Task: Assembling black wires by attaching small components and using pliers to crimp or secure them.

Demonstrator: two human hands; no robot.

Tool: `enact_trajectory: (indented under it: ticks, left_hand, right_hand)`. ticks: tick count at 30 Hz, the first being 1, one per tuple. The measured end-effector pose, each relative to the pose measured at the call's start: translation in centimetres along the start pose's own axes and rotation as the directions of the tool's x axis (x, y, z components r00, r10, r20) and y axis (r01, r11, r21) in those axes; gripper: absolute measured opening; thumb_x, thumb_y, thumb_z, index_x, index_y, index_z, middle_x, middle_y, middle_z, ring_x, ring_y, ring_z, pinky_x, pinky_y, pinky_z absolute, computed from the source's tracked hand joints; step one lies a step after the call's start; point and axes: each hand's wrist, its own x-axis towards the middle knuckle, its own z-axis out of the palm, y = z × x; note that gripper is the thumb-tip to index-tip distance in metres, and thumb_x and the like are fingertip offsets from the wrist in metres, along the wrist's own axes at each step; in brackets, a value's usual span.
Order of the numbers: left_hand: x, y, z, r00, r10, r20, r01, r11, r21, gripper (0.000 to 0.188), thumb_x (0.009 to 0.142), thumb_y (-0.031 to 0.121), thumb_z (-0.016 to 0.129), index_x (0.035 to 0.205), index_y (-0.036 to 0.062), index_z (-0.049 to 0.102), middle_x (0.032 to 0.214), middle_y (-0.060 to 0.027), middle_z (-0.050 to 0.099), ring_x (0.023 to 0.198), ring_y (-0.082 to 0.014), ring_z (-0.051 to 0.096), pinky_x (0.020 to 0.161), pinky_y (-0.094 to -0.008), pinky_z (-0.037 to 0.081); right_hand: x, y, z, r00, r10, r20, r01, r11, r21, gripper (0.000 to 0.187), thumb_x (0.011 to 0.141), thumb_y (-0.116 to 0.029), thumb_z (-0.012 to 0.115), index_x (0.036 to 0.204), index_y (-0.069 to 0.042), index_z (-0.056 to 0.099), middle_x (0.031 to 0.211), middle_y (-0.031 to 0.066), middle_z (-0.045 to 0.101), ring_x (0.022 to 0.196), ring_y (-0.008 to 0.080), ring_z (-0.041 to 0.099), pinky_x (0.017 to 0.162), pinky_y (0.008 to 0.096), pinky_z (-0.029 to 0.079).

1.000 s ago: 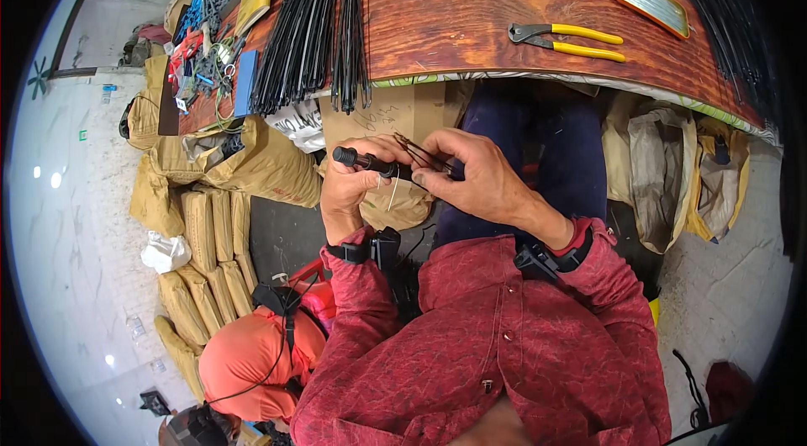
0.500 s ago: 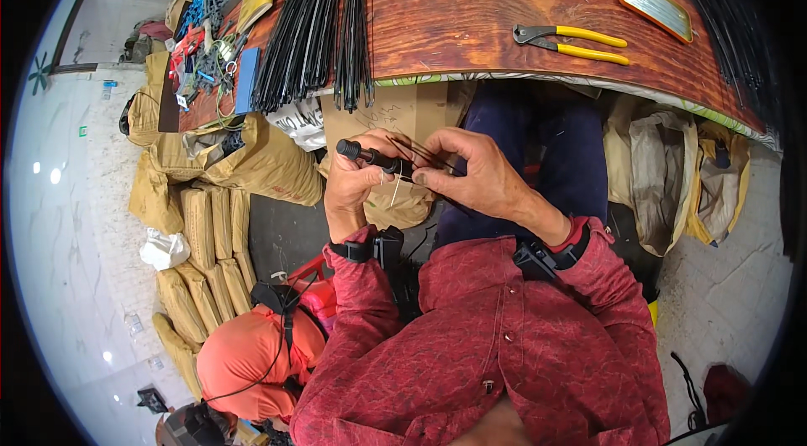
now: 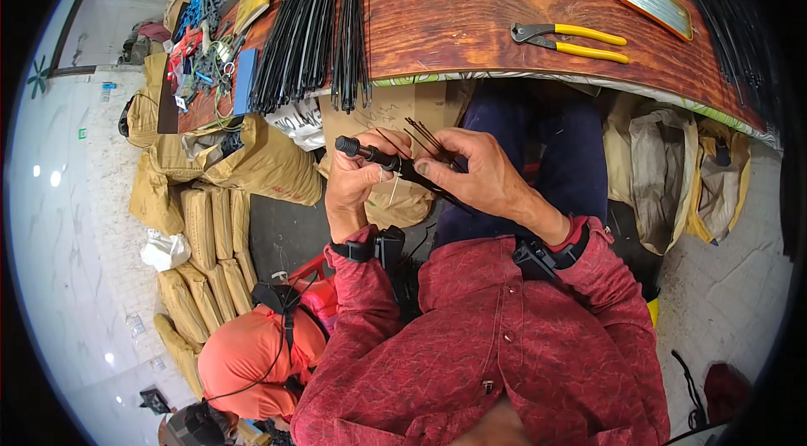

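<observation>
Between my hands, in front of the table edge, is a black shaft [image 3: 366,153] with a threaded end, tilted down to the right. My left hand [image 3: 345,190] is closed around it close to that end. Several thin dark ribs [image 3: 427,137], like those of an umbrella frame, stick up between the hands. My right hand [image 3: 483,170] is closed with thumb and fingers on the ribs beside the shaft. A thin pale wire or thread [image 3: 394,189] hangs below the left fingers. The fingers hide the spot where ribs and shaft meet.
On the wooden table [image 3: 471,0] lie yellow-handled nippers [image 3: 588,31], an orange-rimmed tray [image 3: 656,5] and bundles of black ribs [image 3: 294,38]. Brown sacks [image 3: 261,164] stand at the left, open bags [image 3: 660,168] at the right. A person in an orange head covering [image 3: 252,353] is close at lower left.
The ribs now stand up more and fan out between my hands. My right fingers have shifted slightly on them. My left hand keeps its hold on the shaft.
</observation>
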Motion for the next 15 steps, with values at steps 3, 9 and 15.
enact_trajectory:
  ticks: [3,9,15]
  left_hand:
    - [0.0,-0.1,-0.1,1.000,0.004,-0.008,-0.004,1.000,0.008,0.039,0.065,0.009,0.090,0.097,-0.0020,0.071,0.097,-0.0192,0.071,0.102,-0.0341,0.067,0.094,-0.0466,0.050]
    - [-0.3,-0.3,-0.4,1.000,-0.005,-0.014,0.005,1.000,0.000,0.039,0.065,0.008,0.090,0.097,-0.0012,0.072,0.097,-0.0188,0.072,0.103,-0.0338,0.067,0.095,-0.0455,0.050]
    - [-0.3,-0.2,-0.3,1.000,-0.017,0.006,0.017,1.000,0.000,0.038,0.066,0.008,0.090,0.097,-0.0008,0.071,0.098,-0.0190,0.072,0.102,-0.0340,0.067,0.095,-0.0449,0.051]
  right_hand:
    - [0.1,0.1,0.1,0.999,-0.043,-0.022,0.044,0.999,0.024,0.027,0.086,-0.025,0.075,0.091,0.000,0.067,0.080,0.0142,0.069,0.071,0.0311,0.067,0.065,0.0410,0.051]
    - [0.1,-0.5,-0.6,0.998,-0.054,0.029,0.055,0.997,-0.051,0.024,0.082,-0.022,0.074,0.093,-0.002,0.067,0.084,0.0127,0.070,0.077,0.0316,0.070,0.068,0.0415,0.053]
    - [0.3,-0.9,-1.3,0.987,-0.121,0.109,0.134,0.983,-0.126,0.025,0.081,-0.021,0.074,0.096,-0.003,0.065,0.085,0.0129,0.070,0.079,0.0335,0.069,0.069,0.0422,0.053]
